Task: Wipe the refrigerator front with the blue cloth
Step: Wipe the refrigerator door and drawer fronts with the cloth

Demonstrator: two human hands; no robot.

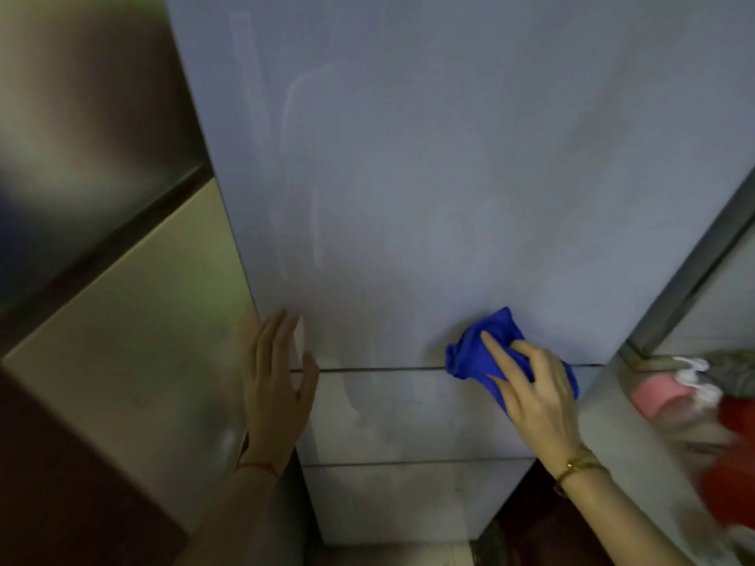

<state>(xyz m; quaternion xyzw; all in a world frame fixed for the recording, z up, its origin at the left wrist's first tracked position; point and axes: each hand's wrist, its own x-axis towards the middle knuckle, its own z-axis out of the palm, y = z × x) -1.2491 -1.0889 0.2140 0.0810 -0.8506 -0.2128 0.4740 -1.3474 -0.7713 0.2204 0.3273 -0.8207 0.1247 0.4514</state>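
The grey refrigerator front (429, 165) fills the middle of the view, with pale wipe streaks on its upper door. Two horizontal seams divide the lower drawers. My right hand (535, 394) presses the bunched blue cloth (486, 349) against the door, right over the upper seam near the fridge's right edge. My left hand (278, 386) rests flat with fingers spread on the fridge's left edge, at the same seam, holding nothing.
A shiny metal and beige panel (122, 279) stands to the left of the fridge. On the right a metal-framed ledge (694, 279) holds pink, white and red items (694, 398), blurred. Dark floor shows below the fridge.
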